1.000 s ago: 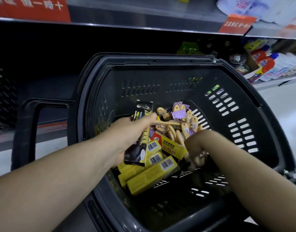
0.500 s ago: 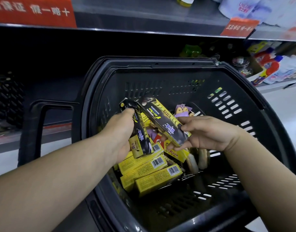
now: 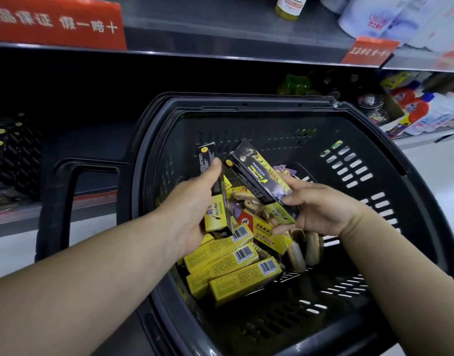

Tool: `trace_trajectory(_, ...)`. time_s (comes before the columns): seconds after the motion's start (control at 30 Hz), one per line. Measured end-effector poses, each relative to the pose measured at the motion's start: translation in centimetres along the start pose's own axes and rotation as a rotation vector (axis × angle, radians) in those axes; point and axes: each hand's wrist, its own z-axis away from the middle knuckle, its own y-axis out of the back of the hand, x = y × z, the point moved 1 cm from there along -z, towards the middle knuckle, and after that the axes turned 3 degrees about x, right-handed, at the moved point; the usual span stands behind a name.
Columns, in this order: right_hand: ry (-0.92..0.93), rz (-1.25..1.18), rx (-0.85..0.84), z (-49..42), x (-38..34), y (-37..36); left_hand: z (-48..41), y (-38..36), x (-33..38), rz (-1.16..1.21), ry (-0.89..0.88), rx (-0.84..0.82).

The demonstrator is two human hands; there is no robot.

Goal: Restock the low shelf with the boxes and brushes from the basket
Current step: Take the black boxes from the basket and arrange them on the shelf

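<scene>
A black plastic basket (image 3: 400,160) stands in front of the low shelf (image 3: 92,211). Inside lie several yellow boxes (image 3: 236,278) and several wooden brushes (image 3: 305,247) with purple tags. My left hand (image 3: 195,209) grips a black-and-yellow box (image 3: 215,214) upright over the basket's left side. My right hand (image 3: 320,209) holds a second black-and-yellow box (image 3: 256,173) tilted, its far end pointing up and left. Both boxes are lifted above the pile.
The dark low shelf holds stacked black boxes (image 3: 12,150) at far left. Bottles and pouches (image 3: 421,111) fill the shelf to the right. An upper shelf (image 3: 220,32) with red signs (image 3: 53,21) runs overhead. The basket's handle (image 3: 66,191) stands at left.
My right hand rose out of the brush pile and took hold of a black-and-yellow box. Both hands have lifted their boxes higher above the basket's contents.
</scene>
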Motion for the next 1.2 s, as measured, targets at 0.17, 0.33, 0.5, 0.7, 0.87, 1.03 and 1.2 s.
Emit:
trace_trajectory(0.17,0.003,-0.052,-0.005,0.3,0.4,0.5,0.1,-0.1,0.1,0.077,-0.024,0.028)
trace_trajectory(0.33,0.042,-0.057,-0.05,-1.0,0.7,-2.0,0.4,-0.7,0.0,0.093,-0.036,-0.066)
trace_trajectory(0.5,0.035,0.234,-0.065,-1.6,0.7,-3.1,0.3,-0.5,-0.1,0.04,-0.082,-0.056)
trace_trajectory(0.7,-0.045,0.629,-0.027,-1.4,0.8,-2.3,0.4,-0.5,-0.2,-0.076,-0.024,-0.08)
trace_trajectory(0.87,-0.215,0.863,-0.087,-2.3,1.3,0.3,0.1,-0.2,-0.7,-0.228,0.013,-0.077)
trace_trajectory(1.03,-0.752,1.745,-0.153,-5.2,7.2,4.8,-0.2,0.1,-1.0,-0.328,0.037,-0.08)
trace_trajectory(1.2,-0.672,1.606,-0.031,-7.6,11.5,6.0,-0.6,0.3,-1.2,-0.37,0.028,-0.078)
